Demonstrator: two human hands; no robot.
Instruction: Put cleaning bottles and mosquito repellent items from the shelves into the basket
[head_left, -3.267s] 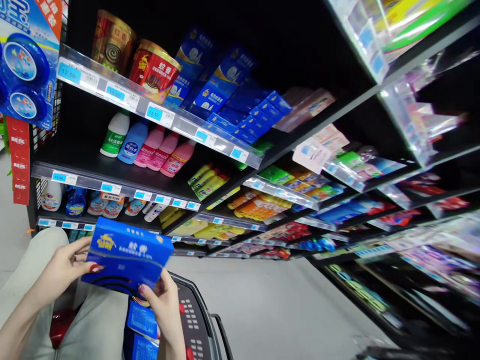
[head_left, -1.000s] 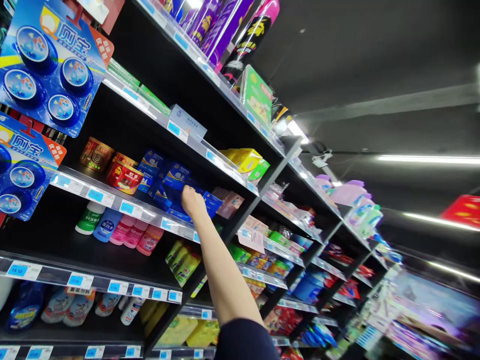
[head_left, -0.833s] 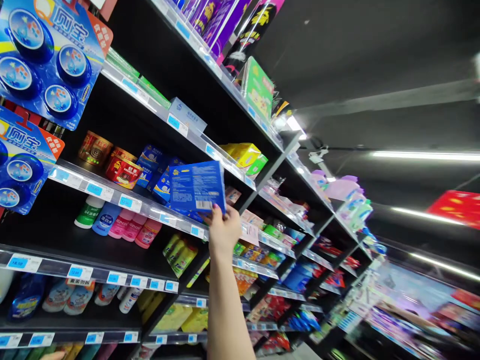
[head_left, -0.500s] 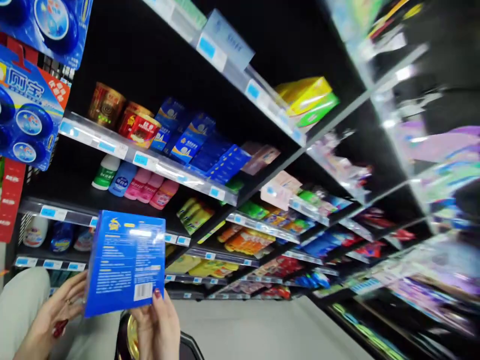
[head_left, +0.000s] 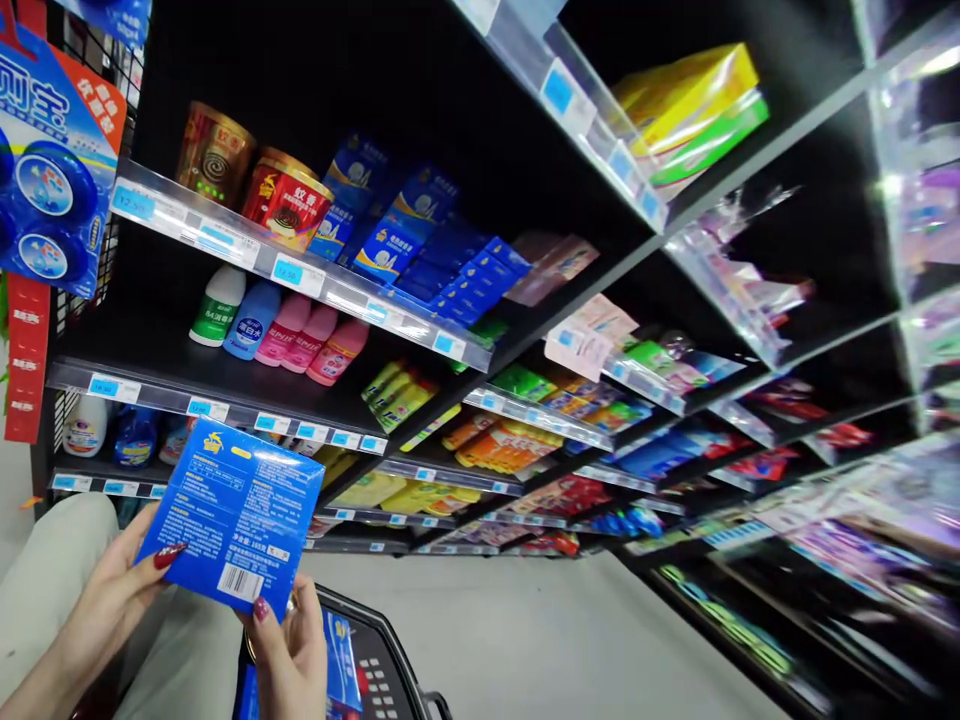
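A flat blue box (head_left: 236,510) with white print, a yellow logo and a barcode is held up between both hands, its printed face toward me. My left hand (head_left: 120,590) grips the box's left edge, thumb resting on the front. At the lower right corner, my right hand (head_left: 289,640) pinches it with the thumb in front. Most fingers are hidden behind the box. Below, partly covered by my right hand, a black shopping basket (head_left: 375,640) holds blue packaging (head_left: 341,660).
Shelves ahead carry mosquito coil tins (head_left: 289,200), blue boxes (head_left: 405,225) and pink bottles (head_left: 337,350). Blister packs (head_left: 49,170) hang at the left. My knee (head_left: 71,540) is below them. Grey floor (head_left: 510,620) stretches right toward another rack (head_left: 727,620).
The box has tilted, its top right corner dropping. My left thumb has come onto its front face. The view has shifted, and more of the basket shows.
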